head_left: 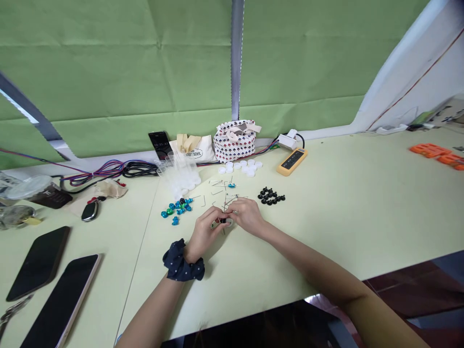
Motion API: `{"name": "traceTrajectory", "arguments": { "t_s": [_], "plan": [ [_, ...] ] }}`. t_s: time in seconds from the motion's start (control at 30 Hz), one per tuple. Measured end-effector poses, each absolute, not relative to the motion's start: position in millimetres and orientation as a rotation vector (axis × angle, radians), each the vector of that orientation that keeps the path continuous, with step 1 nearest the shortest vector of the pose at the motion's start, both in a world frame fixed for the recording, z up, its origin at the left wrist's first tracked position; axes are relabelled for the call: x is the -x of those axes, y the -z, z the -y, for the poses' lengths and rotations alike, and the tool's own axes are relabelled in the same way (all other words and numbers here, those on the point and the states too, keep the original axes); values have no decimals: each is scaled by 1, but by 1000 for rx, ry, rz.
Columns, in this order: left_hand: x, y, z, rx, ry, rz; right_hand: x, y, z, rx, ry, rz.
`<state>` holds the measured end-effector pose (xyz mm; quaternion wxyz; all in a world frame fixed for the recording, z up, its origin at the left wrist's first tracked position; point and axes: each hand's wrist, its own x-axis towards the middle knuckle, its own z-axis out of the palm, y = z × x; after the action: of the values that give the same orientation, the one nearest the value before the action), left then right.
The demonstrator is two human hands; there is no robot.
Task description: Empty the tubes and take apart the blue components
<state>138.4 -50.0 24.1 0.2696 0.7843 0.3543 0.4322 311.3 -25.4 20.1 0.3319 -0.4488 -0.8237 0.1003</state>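
My left hand (206, 229), a dark dotted scrunchie (181, 261) on its wrist, pinches a small black-and-white part (224, 221). A thin metal rod (224, 203) stands upright through or beside that part. The fingers of my right hand (248, 216) are closed at the rod, touching the same piece from the right. Fingers hide much of the part. Bent metal rods (217, 183) lie just beyond my hands, beside a blue piece (231, 185). Left of them is a cluster of shiny blue and green pieces (179, 208); on the right, several black knob-like pieces (270, 196).
Behind lie clear tubes (179, 179), white round caps (248, 166), a patterned pouch (235, 142) and a yellow power strip (292, 161). A phone with a timer (159, 144) leans at the back. Two phones (61, 302) and a car key (90, 210) occupy the left.
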Motion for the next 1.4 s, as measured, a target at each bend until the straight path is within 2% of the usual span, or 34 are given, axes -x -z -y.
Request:
{"name": "traceTrajectory", "arguments": {
  "t_s": [0.17,0.43,0.77,1.1,1.4],
  "plan": [
    [-139,-22,51,-2201,-1157,-939,-309,-21,28,1160,-366,2093],
    [-134,-22,48,-2205,-1181,-986,-312,-22,23,906,-471,2156],
    [-135,-24,50,-2225,-1136,-933,-313,-24,27,1213,-449,2112],
    [-133,-20,47,-2187,-1139,-979,-313,-30,25,919,-582,2181],
    [-133,-19,47,-2133,-1088,-1040,-313,-24,25,1070,-529,2075]
  ]
}}
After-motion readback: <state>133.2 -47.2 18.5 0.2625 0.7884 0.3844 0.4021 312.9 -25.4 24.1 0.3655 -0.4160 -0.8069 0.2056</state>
